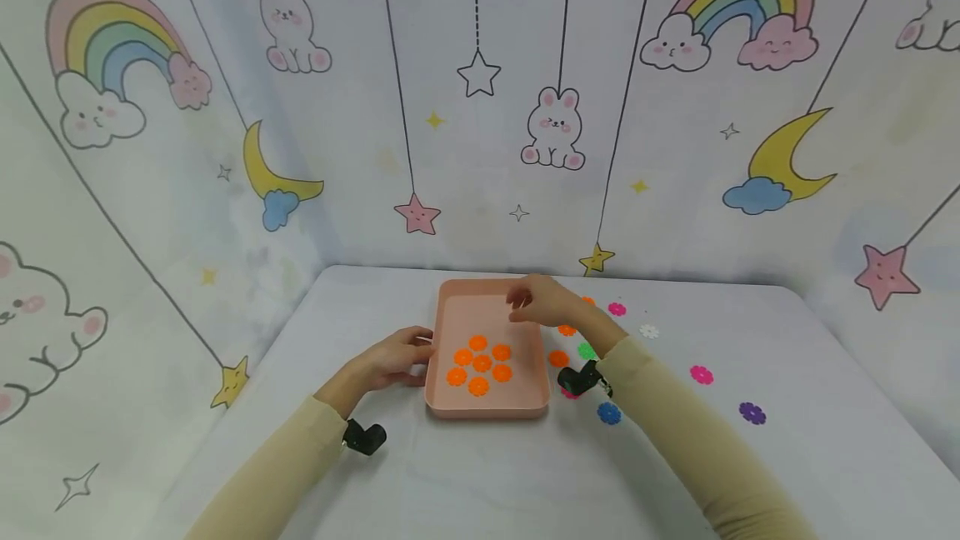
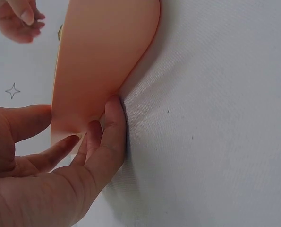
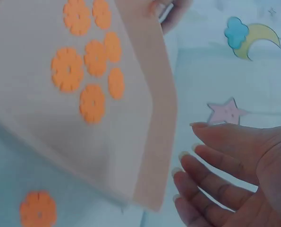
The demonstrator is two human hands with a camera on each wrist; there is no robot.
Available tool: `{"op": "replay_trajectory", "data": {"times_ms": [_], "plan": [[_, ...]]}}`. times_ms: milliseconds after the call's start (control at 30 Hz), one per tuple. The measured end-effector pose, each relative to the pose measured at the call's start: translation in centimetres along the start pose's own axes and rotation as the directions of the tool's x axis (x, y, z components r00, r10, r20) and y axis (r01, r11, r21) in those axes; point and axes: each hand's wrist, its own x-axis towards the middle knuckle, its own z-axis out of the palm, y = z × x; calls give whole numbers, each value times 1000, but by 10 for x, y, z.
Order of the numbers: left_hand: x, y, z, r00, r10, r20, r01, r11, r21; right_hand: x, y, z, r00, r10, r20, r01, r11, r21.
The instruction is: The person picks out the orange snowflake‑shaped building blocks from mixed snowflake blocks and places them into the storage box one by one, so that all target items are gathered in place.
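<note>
A shallow pink tray (image 1: 491, 412) lies on the white-covered table, with several orange notched plastic discs (image 1: 482, 363) grouped in its near half. My left hand (image 1: 393, 358) holds the tray's left side. In the left wrist view, one finger of that hand (image 2: 74, 175) reaches over the rim and another digit presses low by the base. Above the tray's far right part hovers my right hand (image 1: 546, 300), fingers loosely bent and apart. The right wrist view shows nothing in this right hand (image 3: 239, 175), beside the tray's edge (image 3: 165, 123).
Right of the tray lie loose discs: orange (image 1: 558, 358), green (image 1: 587, 351), blue (image 1: 609, 413), pink (image 1: 702, 374), white (image 1: 648, 331) and purple (image 1: 752, 413). Some sit partly under the right forearm. A printed cloth (image 1: 480, 182) hangs behind the table.
</note>
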Motion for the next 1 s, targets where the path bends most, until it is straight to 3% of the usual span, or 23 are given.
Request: {"op": "replay_trajectory", "data": {"times_ms": [233, 500, 767, 1000], "plan": [[-2, 0, -4, 1000, 2, 3, -2, 1000, 6, -24, 30, -23, 993, 82, -88, -81, 997, 15], [-2, 1, -4, 1000, 1, 1, -1, 1000, -2, -37, 82, -36, 981, 108, -160, -111, 994, -8], [-4, 1, -1, 1000, 8, 0, -8, 1000, -11, -33, 133, -31, 936, 243, -255, -239, 970, 47], [-4, 1, 0, 1000, 2, 5, -2, 1000, -29, -16, 155, -21, 919, 310, -245, -307, 950, 50]]}}
